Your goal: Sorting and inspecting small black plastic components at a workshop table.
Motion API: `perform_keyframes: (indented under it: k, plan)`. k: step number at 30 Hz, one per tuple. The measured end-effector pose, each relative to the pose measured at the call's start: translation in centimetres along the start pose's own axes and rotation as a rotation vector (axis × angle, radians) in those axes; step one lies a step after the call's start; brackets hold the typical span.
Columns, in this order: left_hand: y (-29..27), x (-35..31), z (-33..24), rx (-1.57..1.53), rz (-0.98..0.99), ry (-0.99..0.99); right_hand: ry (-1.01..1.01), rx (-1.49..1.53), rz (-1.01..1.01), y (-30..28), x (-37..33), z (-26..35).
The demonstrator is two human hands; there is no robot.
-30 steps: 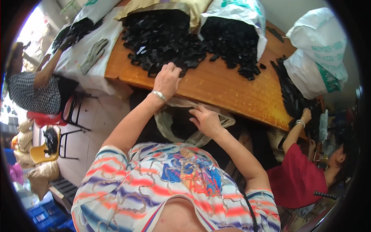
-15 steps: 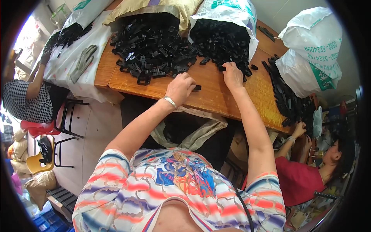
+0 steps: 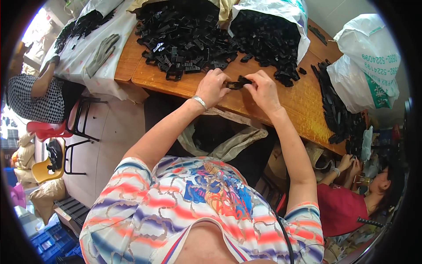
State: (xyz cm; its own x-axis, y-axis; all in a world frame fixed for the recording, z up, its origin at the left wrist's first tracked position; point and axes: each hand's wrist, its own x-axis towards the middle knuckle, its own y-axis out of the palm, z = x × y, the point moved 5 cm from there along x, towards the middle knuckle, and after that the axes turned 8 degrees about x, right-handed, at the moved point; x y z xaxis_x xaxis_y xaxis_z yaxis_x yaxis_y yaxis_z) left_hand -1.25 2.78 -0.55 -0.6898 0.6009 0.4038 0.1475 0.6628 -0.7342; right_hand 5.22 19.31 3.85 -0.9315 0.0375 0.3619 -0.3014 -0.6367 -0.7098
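Observation:
Over the front of the wooden table (image 3: 162, 83), my left hand (image 3: 211, 90) grips a black plastic part (image 3: 234, 86) between thumb and fingers. My right hand (image 3: 264, 92) pinches a smaller black plastic piece (image 3: 245, 80) against its right end. The two pieces meet between my fingertips; whether they are joined I cannot tell. Just beyond my left hand spreads a large heap of black plastic parts (image 3: 184, 39). Behind my right hand, a second heap of smaller black pieces (image 3: 268, 44) spills from a white sack (image 3: 303, 42).
An open cloth sack (image 3: 252, 141) hangs below the table edge at my lap. Long black strips (image 3: 334, 110) lie along the right side beside white bags (image 3: 365, 66). One co-worker (image 3: 343, 204) sits at the right, another (image 3: 37, 97) at the left. A grey glove (image 3: 103, 53) rests on a covered table.
My right hand has come away from the smaller pieces and moved left with one. My left hand has lifted slightly, and both hands now meet at the black part.

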Motion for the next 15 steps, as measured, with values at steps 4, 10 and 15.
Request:
perform_keyframes:
  k: [4,10,15]
  plan:
    - [-0.1,0.0,0.1,-0.016,0.022,-0.037,-0.076,-0.002,0.055,1.6,0.0,1.2]
    - [0.0,-0.1,0.2,-0.017,0.053,-0.037,-0.138,-0.083,0.164,1.9,0.0,1.8]
    - [-0.1,0.5,0.3,-0.011,0.095,-0.066,-0.252,-0.316,0.159,3.4,-1.0,2.8]
